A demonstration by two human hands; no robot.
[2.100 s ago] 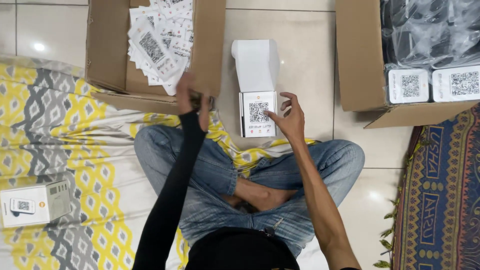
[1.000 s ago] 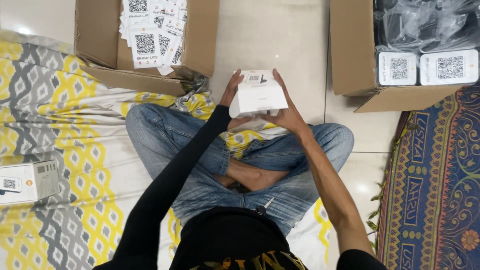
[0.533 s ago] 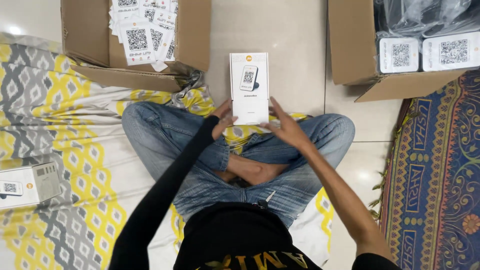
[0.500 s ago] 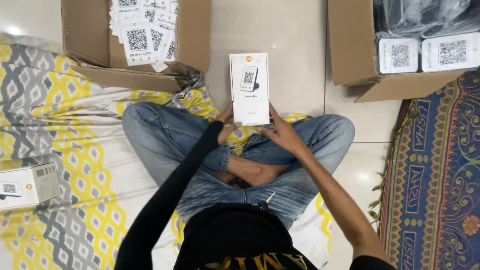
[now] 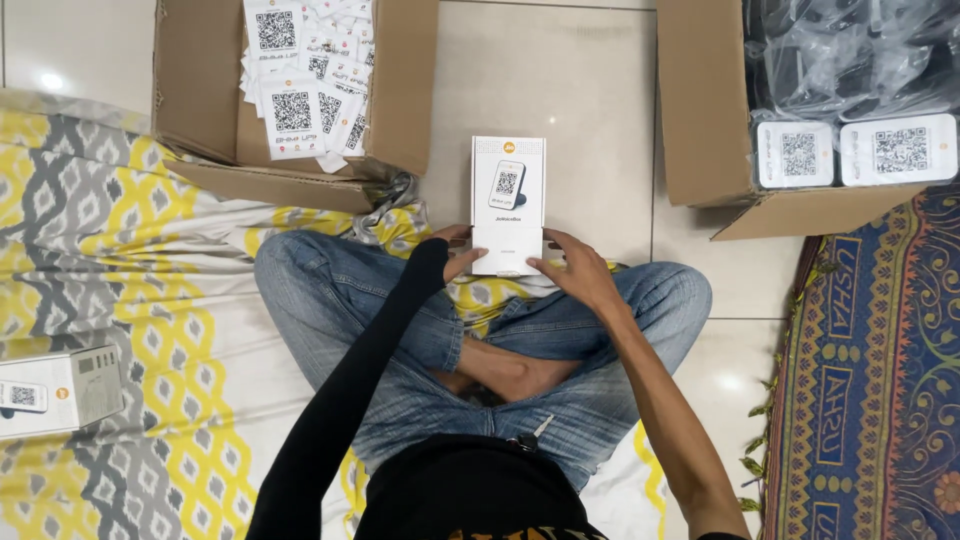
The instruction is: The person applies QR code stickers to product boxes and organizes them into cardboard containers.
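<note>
1. White box (image 5: 508, 205) stands on the tiled floor (image 5: 560, 90), just past the crossed legs.
2. Left hand (image 5: 455, 250) fingers pinch its lower left edge.
3. Right hand (image 5: 578, 275) fingers, slightly spread, press its lower right corner.
4. Cardboard cartons (image 5: 200, 110) sit either side.

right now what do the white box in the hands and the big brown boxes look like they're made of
White box: looks like thin printed paperboard, smooth with a faint sheen; crisp flat faces and sharp edges.
Brown boxes: probably corrugated cardboard, matte and unprinted; thick flaps folded open.
Left hand and right hand touch the white box's near end.
</note>
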